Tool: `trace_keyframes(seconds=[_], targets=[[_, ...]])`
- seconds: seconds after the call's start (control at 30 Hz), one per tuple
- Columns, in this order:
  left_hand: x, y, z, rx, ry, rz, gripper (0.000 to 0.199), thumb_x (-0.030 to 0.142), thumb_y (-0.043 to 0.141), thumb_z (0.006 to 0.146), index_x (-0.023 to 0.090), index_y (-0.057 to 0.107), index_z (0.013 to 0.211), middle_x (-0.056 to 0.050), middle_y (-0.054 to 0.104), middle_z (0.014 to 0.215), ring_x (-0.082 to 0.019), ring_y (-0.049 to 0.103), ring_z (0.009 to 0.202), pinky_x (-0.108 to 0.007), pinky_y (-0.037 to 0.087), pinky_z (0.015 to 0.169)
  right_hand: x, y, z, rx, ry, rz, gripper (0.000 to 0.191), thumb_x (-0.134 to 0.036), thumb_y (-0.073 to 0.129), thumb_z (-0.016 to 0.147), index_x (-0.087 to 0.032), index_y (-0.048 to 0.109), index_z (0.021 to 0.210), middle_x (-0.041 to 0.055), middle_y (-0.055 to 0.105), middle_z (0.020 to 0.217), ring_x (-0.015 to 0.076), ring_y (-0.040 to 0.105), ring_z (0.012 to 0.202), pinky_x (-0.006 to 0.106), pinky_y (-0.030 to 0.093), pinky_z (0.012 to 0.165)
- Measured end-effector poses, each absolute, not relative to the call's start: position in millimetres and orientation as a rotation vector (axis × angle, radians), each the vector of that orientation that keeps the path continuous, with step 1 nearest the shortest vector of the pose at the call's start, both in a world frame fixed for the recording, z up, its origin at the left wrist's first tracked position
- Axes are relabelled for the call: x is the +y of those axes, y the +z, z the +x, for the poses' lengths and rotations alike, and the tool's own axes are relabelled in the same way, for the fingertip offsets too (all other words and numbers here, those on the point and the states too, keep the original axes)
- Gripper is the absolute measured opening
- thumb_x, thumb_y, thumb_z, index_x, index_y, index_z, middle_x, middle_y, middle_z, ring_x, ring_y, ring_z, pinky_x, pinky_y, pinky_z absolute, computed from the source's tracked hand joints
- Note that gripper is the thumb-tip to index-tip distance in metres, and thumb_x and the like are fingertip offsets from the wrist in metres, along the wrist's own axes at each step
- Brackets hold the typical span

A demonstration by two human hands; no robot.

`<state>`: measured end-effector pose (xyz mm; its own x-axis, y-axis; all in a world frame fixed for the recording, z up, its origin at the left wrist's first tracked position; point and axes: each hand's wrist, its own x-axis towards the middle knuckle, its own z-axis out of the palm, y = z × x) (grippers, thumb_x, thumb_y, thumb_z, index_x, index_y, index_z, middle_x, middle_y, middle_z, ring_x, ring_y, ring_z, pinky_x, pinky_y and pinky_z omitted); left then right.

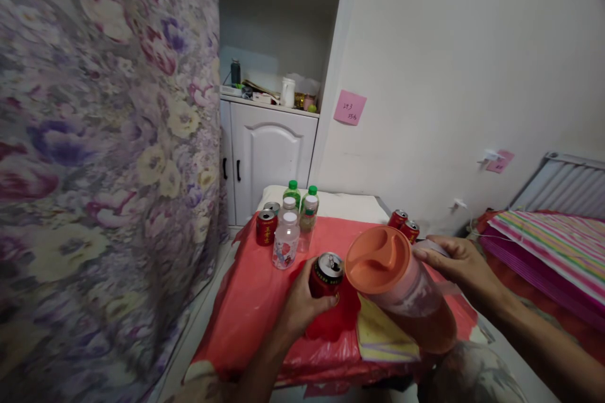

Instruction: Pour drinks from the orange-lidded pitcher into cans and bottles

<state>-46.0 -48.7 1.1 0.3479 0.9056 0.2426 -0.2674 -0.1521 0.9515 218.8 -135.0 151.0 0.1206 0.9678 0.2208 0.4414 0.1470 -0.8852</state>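
Note:
My left hand [302,302] is wrapped round a red drink can [325,277] with an opened silver top. Beside it, my right hand [460,264] grips the handle of a clear plastic pitcher [416,302] with an orange lid [378,259]. The pitcher is tilted toward the can and has liquid inside. I cannot make out any stream between them. Beneath the pitcher lies a folded yellow cloth [382,334]. The can is over a red piece [340,315] on the table, partly hidden by my hand.
A red plastic cover [241,315] lies over the table. Several bottles, including a clear printed one [286,245], stand at the back left near a red can [266,228]. Two more cans [397,219] stand at the back right. A floral curtain [108,138] hangs at left.

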Motion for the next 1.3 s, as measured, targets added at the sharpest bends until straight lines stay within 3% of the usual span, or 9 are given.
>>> trace_keyframes(seconds=[0.53,0.9,1.3], targets=[[-49.4,4.4,-47.7,0.668,1.161,1.342,0.073,0.014,0.082,0.055,0.017,0.058,0.124,-0.011,0.070,0.122,-0.034,0.061,0.119,-0.045,0.044,0.106,-133.7,154.0,215.5,-1.485,0.701,-1.439,0.051,-0.060,0.076,0.075,-0.021,0.051,0.054,-0.0067,0.033,0.053,0.0103,0.027,0.050,0.025,0.024,0.049],[-50.0,0.0,-48.5,0.657,1.170,1.362,0.071,0.014,0.082,0.057,0.017,0.058,0.124,-0.011,0.070,0.122,-0.034,0.062,0.118,-0.045,0.045,0.104,-134.0,154.2,215.4,-1.510,0.684,-1.437,0.050,-0.060,0.076,0.076,-0.020,0.055,0.056,-0.0065,0.034,0.053,0.0103,0.029,0.051,0.025,0.024,0.050],[-50.2,3.3,-48.0,0.650,1.164,1.331,0.075,0.019,0.083,0.054,0.016,0.058,0.125,-0.012,0.071,0.123,-0.035,0.061,0.119,-0.044,0.045,0.104,-131.8,152.8,219.3,-1.517,0.667,-1.437,0.053,-0.059,0.074,0.077,-0.021,0.044,0.055,-0.0071,0.028,0.055,0.0101,0.025,0.052,0.025,0.022,0.050]])
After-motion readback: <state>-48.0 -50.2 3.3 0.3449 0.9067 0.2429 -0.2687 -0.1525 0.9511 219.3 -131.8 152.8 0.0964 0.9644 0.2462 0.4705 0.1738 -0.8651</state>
